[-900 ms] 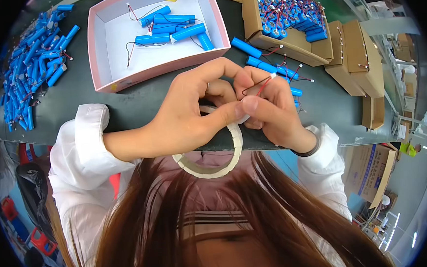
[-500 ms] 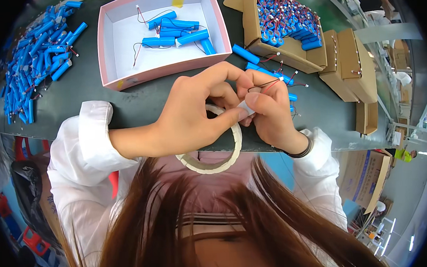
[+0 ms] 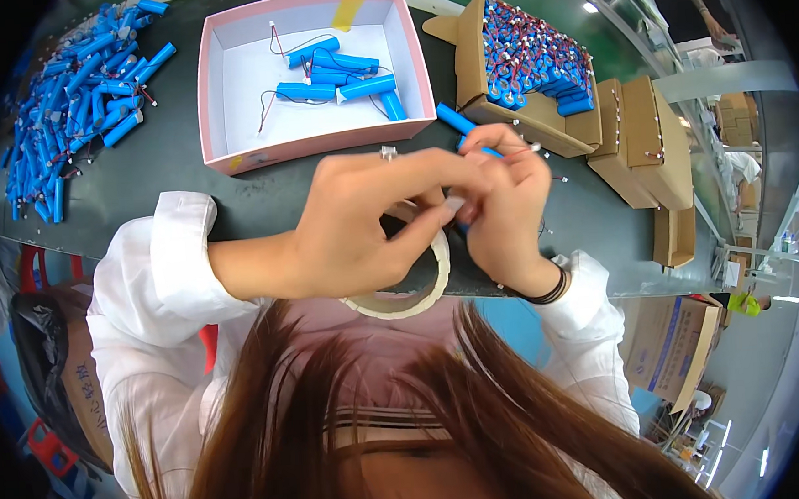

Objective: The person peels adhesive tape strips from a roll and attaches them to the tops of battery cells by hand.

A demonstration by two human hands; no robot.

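Note:
My left hand (image 3: 347, 221) is closed, with a roll of off-white tape (image 3: 425, 298) hooked round its fingers and hanging below the palm. Its fingertips meet the closed right hand (image 3: 511, 211) at the middle of the picture. From the right fingers a thin red battery lead with a small white plug (image 3: 534, 148) sticks out. What the lead joins is hidden inside the hands, and the fingertips are slightly blurred. Just beyond them a blue cylindrical battery (image 3: 455, 118) lies on the dark table, with others partly covered by my right hand.
Ahead, a pink-rimmed white box (image 3: 236, 122) holds several wired blue batteries. A heap of blue batteries (image 3: 88, 95) spreads at the far left. At the right stand a cardboard box (image 3: 470, 62) packed with wired batteries and further cardboard boxes (image 3: 659, 151). Another person's arm (image 3: 707, 11) shows at upper right.
My right hand has turned and closed in against the left, hiding the white piece pinched between them before. The tape roll has shifted slightly, and the view has tilted a little.

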